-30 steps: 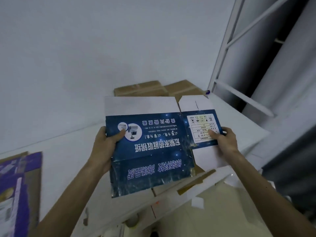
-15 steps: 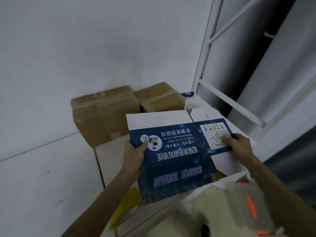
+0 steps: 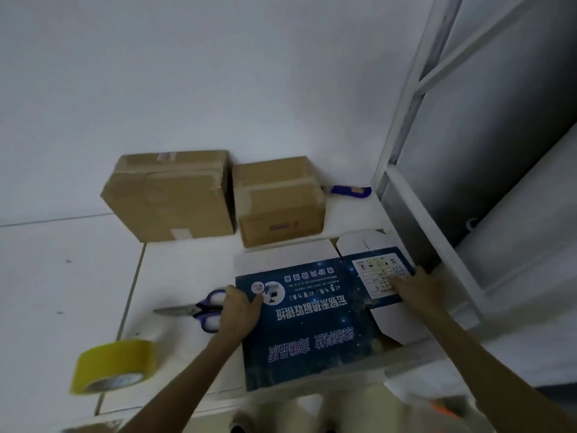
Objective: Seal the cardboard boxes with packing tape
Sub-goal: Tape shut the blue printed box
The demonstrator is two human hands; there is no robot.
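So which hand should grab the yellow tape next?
Left, probably. The left hand grips the flattened blue box by its left edge, on the same side as the yellow tape roll. The right hand holds the box's right edge and would have to cross over the box.

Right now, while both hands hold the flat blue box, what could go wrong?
1. The scissors lie right against the left hand; setting the flat blue box down could trap or knock them.
2. The yellow tape roll sits at the left edge of the white surface; a nudge from the left arm might send it rolling away.
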